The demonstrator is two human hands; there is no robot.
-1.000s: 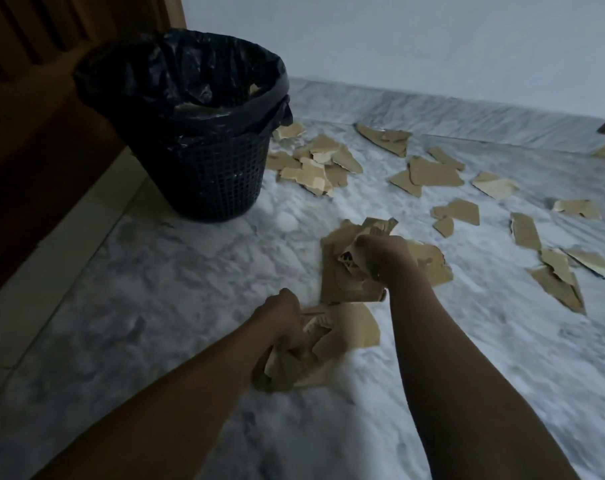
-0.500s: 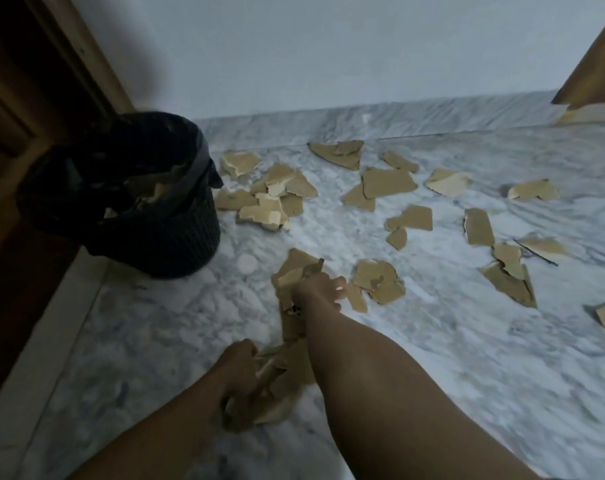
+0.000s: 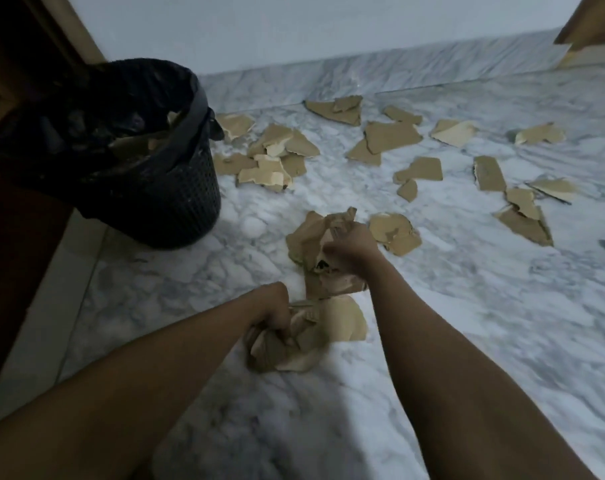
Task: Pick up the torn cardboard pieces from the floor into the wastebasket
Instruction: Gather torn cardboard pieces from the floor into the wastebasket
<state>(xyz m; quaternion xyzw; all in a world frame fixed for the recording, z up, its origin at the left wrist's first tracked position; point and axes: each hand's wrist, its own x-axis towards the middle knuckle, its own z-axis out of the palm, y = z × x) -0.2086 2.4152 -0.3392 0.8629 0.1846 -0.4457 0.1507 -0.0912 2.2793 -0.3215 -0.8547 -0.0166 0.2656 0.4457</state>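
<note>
Near the wastebasket, cardboard wads are gripped by the left hand and right hand; open marble floor is seen alongside; fingertips are hidden.

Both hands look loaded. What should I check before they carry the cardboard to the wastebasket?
1. Left hand grips crumpled bunch: ok.
2. Right hand grips second bunch: ok.
3. Every piece in each bunch secure: cannot tell.
4. Wastebasket upright, liner mouth open: ok.
5. Floor between hands and wastebasket bare: ok.
6. All torn pieces collected: not ok, many loose pieces lie beyond the hands.
</note>
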